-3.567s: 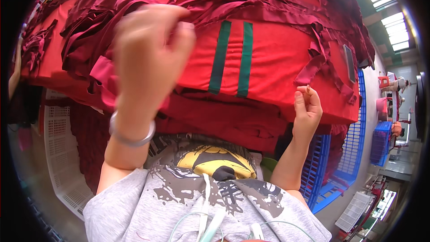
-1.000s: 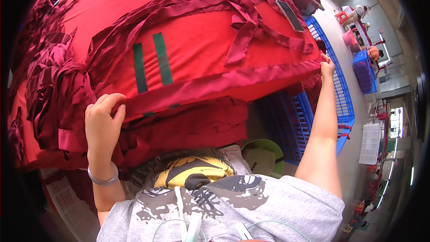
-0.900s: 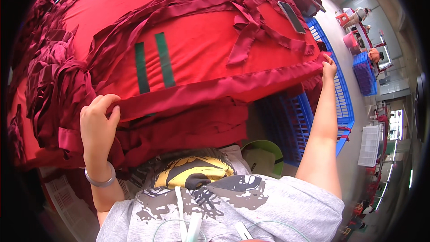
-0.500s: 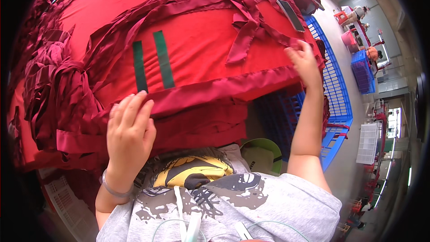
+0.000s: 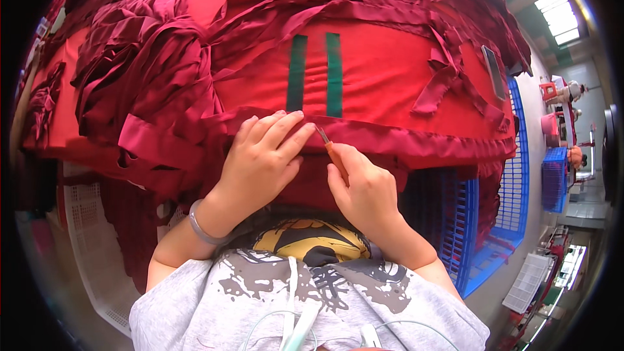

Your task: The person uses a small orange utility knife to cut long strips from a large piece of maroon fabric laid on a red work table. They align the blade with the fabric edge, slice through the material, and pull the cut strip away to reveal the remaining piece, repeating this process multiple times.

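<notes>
A long satiny maroon fabric strip lies along the front edge of the red cloth-covered table. My left hand rests on this strip with its fingers stretched out flat. Close to its fingertips, my right hand is closed on a small tool with an orange-brown handle and a thin metal point. The tool's tip is at the strip; whether it touches the cloth I cannot tell. Just beyond the hands, two dark green bands run away from me across the red cloth.
Heaped maroon strips cover the table's left side. A knotted strip and a phone lie at the right. Blue plastic baskets stand beyond the right edge, and a white crate stands low on the left. Other people are in the background.
My right hand has come from the strip's right end to the middle beside my left hand, and now holds the small pointed tool. The view has shifted left.
</notes>
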A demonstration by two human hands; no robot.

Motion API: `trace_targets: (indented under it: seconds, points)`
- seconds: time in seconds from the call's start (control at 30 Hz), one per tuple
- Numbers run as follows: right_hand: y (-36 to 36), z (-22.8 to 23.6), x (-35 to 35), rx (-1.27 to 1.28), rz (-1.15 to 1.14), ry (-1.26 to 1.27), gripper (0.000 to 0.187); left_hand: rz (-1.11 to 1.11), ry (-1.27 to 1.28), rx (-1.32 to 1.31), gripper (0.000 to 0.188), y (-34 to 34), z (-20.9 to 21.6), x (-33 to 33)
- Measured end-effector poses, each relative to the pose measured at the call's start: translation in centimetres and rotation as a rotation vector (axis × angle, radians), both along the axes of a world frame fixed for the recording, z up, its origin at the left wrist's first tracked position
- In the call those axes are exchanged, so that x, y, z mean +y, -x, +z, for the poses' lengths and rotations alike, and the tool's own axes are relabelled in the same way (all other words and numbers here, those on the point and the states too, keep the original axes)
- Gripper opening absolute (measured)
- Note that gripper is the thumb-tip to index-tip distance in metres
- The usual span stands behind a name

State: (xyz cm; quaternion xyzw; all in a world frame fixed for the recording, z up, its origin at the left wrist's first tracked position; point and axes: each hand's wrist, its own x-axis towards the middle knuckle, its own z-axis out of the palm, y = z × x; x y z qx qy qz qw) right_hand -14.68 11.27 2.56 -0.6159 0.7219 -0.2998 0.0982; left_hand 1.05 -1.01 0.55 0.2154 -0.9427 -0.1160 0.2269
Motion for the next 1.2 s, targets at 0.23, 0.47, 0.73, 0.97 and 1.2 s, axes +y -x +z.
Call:
trace_targets:
  seconds: [0.23, 0.47, 0.73, 0.97, 1.2]
  points:
    - [-0.3, 0.1, -0.6, 0.179, -0.081, 0.014, 0.023, 0.062, 0.052, -0.036, 0.056, 0.7, -0.5, 0.9]
    - [-0.4, -0.2, -1.3, 0.189, -0.137, 0.011, 0.023, 0.090, 0.131, -0.038, 0.059, 1.0, -1.4, 1.0]
    - [-0.5, 0.6, -0.5, 0.180, -0.090, -0.028, 0.024, 0.105, 0.124, -0.044, 0.055, 1.2, -1.1, 1.1]
    - [0.8, 0.4, -1.9, 0.081, -0.151, 0.164, 0.023, 0.103, 0.126, -0.026, 0.055, 1.0, -1.2, 1.2]
    - [-0.2, 0.5, -0.6, 0.099, -0.072, -0.011, 0.022, 0.102, 0.102, -0.011, 0.056, 1.1, -1.1, 1.2]
